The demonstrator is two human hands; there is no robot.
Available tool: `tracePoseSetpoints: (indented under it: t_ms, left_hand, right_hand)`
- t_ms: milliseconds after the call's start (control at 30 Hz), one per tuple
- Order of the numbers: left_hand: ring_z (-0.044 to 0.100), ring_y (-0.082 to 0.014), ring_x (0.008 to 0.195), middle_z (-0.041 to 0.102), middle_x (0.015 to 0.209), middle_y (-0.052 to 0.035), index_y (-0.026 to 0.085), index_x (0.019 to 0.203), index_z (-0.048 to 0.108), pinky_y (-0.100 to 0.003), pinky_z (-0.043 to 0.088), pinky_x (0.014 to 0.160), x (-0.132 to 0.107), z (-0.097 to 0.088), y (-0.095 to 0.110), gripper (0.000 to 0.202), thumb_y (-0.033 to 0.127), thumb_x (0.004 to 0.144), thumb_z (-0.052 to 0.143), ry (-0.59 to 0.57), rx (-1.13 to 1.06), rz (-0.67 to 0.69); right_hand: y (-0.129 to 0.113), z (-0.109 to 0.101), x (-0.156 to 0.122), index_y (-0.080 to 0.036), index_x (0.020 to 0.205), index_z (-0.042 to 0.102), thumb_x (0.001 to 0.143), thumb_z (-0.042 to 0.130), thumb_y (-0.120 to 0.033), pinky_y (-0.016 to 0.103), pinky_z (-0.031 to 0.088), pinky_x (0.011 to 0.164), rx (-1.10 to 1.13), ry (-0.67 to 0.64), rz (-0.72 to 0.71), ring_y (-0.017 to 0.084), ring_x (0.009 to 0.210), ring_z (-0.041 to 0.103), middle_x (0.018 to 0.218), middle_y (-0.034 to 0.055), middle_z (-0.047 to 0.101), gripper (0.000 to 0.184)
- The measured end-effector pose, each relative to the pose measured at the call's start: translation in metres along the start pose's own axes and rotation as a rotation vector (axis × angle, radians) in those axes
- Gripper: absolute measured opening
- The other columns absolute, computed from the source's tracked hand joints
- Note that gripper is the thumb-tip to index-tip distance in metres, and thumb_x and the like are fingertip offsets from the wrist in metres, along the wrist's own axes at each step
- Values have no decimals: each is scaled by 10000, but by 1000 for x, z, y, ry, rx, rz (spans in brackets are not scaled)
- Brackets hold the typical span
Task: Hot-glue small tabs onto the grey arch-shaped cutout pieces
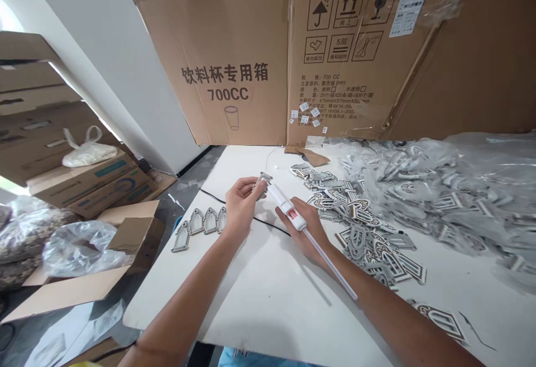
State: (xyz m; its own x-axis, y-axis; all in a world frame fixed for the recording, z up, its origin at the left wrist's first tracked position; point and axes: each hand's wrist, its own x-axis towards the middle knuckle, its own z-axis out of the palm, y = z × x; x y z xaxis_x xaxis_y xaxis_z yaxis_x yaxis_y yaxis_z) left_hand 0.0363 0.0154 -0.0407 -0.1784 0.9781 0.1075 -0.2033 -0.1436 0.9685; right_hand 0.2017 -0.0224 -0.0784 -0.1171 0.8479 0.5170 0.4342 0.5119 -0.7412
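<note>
My left hand (242, 206) pinches a small grey arch-shaped piece (260, 184) between thumb and fingers, above the white table. In my right hand (309, 227) is a white glue gun (292, 211), shaped like a pen, with a red label and a long pale glue stick (333, 269) sticking out of its back end. Its tip points at the grey piece; whether they touch is too small to tell. Left of my left hand, several grey arch pieces (196, 222) lie in a row. A heap of grey and brown arch-shaped pieces (366, 233) spreads to the right of my right hand.
Clear plastic bags (444, 188) of similar pieces cover the table's far right. A large cardboard box (234, 37) stands behind the white table (259, 300). A black cable (271, 225) crosses the tabletop. An open carton (138, 238) sits on the floor at left.
</note>
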Motion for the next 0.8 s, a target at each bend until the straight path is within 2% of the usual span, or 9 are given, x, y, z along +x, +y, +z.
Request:
tracePoseSetpoints:
  t_ms: [367, 567, 800]
  left_hand:
    - [714, -178, 798, 783, 887, -69, 163, 954, 735, -324, 584, 776, -2, 2, 2, 415, 448, 721, 927, -3, 23, 16]
    - [723, -185, 790, 783, 886, -69, 166, 964, 733, -338, 587, 782, -4, 4, 2, 420, 463, 730, 916, -17, 48, 39]
    - [719, -185, 795, 781, 883, -69, 163, 963, 733, -337, 587, 776, -3, 4, 3, 418, 451, 726, 921, 1, 46, 38]
  right_hand:
    - [-5, -2, 0, -241, 712, 445, 1043, 511, -474, 299, 337, 640, -12, -6, 46, 165, 655, 501, 741, -5, 519, 410]
    - [-8, -3, -1, -237, 726, 543, 1043, 510, -512, 304, 366, 633, 27, 10, 114, 181, 673, 533, 733, 11, 551, 421]
    - [-6, -3, -1, -236, 686, 485, 1045, 511, -494, 308, 351, 632, 6, 10, 95, 170, 659, 521, 728, 0, 529, 443]
